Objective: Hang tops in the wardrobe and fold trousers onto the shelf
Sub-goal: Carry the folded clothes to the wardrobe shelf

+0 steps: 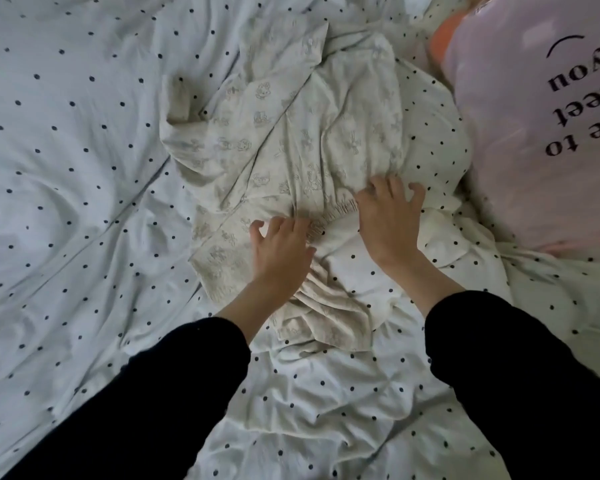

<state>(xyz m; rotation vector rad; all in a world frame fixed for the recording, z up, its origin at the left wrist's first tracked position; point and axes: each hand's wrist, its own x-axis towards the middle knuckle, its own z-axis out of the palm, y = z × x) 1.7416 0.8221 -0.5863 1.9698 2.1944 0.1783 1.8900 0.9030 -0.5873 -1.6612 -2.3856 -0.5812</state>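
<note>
Rumpled dotted bedding [84,140] carries cream printed trousers [291,133], legs running away from the person, elastic waistband [336,213] nearest. Left hand [281,247] and right hand [388,216], fingers curled, grip that waistband at either end.

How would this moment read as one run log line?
stage: trousers not yet folded | left hand: on waistband | right hand: on waistband | cream printed cotton trousers: crumpled on white dotted bedsheet
</note>
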